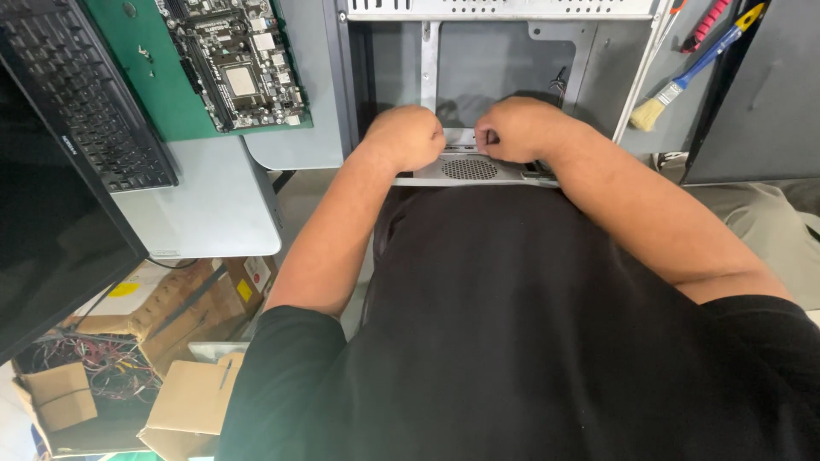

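An open grey computer case [504,51] lies on the table ahead of me, its inside bare metal. Along its near edge runs a panel with a round perforated vent [468,168]. My left hand [408,137] is curled into a fist resting on that near edge, left of the vent. My right hand [517,128] is also closed, right of the vent, its fingers bent down onto the edge. Whether either hand pinches a small part is hidden by the knuckles. My black shirt covers the lower view.
A motherboard [235,60] lies on a green mat [149,77] at the left. A black keyboard [85,94] and dark monitor [43,230] stand further left. A blue-handled brush [683,81] lies at the right. Cardboard boxes [184,401] and wires sit on the floor.
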